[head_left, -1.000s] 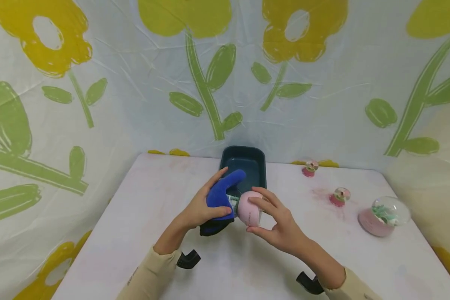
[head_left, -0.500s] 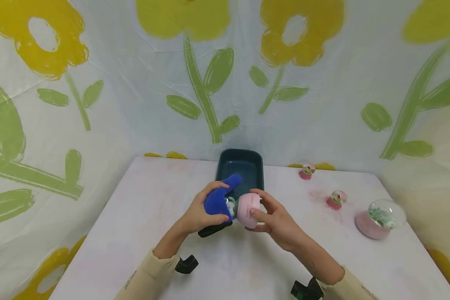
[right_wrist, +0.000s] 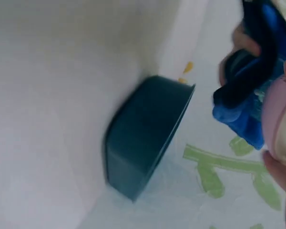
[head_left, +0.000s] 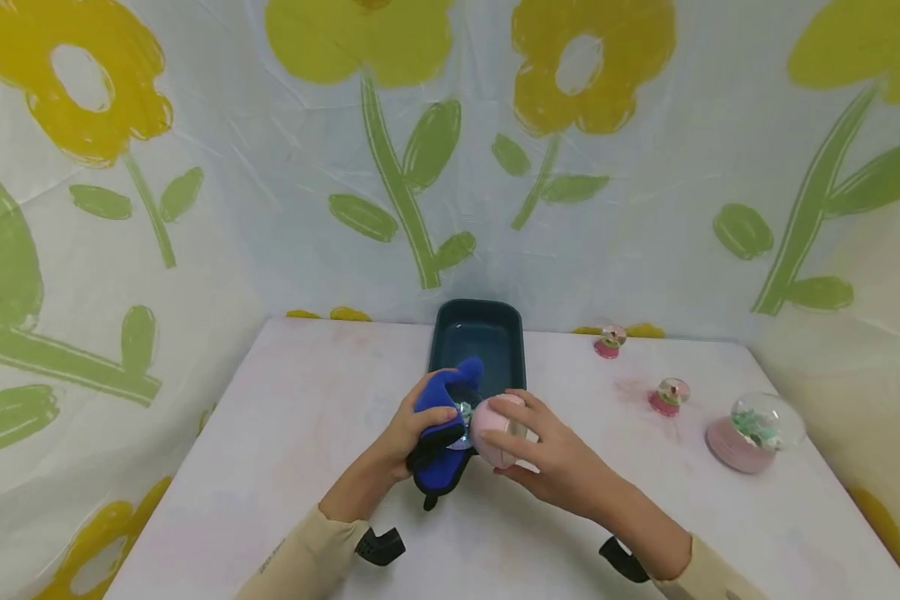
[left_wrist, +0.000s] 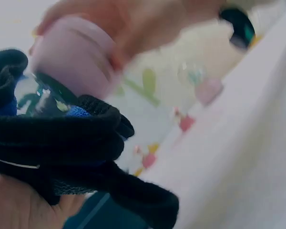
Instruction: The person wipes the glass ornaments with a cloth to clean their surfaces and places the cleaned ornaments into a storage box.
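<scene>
Over the near end of the dark teal tray [head_left: 478,323], a snow globe with a pink base [head_left: 487,442] is held sideways. My right hand [head_left: 558,454] grips the base from the right, fingers over the top and thumb below. My left hand [head_left: 408,429] grips a blue cloth glove with black trim [head_left: 441,473], which wraps the clear dome. In the left wrist view, folds of the glove [left_wrist: 52,136] cover part of the dome, and small green shapes show through it. The right wrist view catches the pink base [right_wrist: 272,107] at its edge.
To the right stands a larger pink-based snow globe [head_left: 742,446]. Two small globes on dark pink bases, one nearer [head_left: 665,404] and one farther [head_left: 607,347], stand farther back. A flowered cloth wall [head_left: 307,142] encloses the white table's back and sides.
My left hand has turned the glove around the dome, so a blue flap with a black edge now hangs below. My right fingers have shifted on the pink base.
</scene>
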### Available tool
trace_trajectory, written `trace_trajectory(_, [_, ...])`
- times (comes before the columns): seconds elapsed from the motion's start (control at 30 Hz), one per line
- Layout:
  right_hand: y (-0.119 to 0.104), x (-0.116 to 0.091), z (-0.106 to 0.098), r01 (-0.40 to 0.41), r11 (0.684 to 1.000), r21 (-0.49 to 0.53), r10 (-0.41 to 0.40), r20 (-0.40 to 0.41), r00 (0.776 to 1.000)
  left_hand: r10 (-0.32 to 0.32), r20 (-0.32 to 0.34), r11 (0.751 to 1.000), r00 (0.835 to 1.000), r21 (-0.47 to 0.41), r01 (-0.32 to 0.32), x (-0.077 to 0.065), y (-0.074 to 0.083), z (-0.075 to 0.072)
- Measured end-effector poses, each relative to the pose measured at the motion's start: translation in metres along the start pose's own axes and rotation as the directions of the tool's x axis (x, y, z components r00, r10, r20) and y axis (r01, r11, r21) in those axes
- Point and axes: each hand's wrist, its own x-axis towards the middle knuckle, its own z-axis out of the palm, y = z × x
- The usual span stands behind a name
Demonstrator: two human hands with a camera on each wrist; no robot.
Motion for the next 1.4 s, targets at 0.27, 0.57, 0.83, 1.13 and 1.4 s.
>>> trace_trajectory(0.27, [0.001,-0.006,0.006,0.066,0.998,-0.011,-0.067,-0.190,0.979,0.034,0.010,0.999,0.999,-0.011,-0.033,-0.004,0.016,0.010])
trace_trajectory(0.57, [-0.003,-0.002,0.004,-0.404,0.130,0.905,0.636,0.237,0.735,0.296,0.071,0.934,0.953,0.185,-0.304,0.000,0.021,0.007])
trace_trajectory(0.83, [0.009,0.013,-0.006,-0.531,-0.101,0.841,0.553,0.491,0.673,0.327,0.131,0.924,0.936,0.165,-0.346,-0.009,0.019,-0.007])
trace_trajectory(1.13, [-0.001,0.013,-0.008,-0.384,0.827,0.410,0.319,0.221,0.922,0.187,0.176,0.899,0.967,0.366,-0.240,-0.011,0.011,-0.012])
trace_trajectory(1.4, [0.001,0.012,-0.009,0.107,0.994,0.008,-0.107,0.053,0.993,0.147,0.165,0.972,0.975,0.160,-0.174,-0.004,0.011,-0.013])
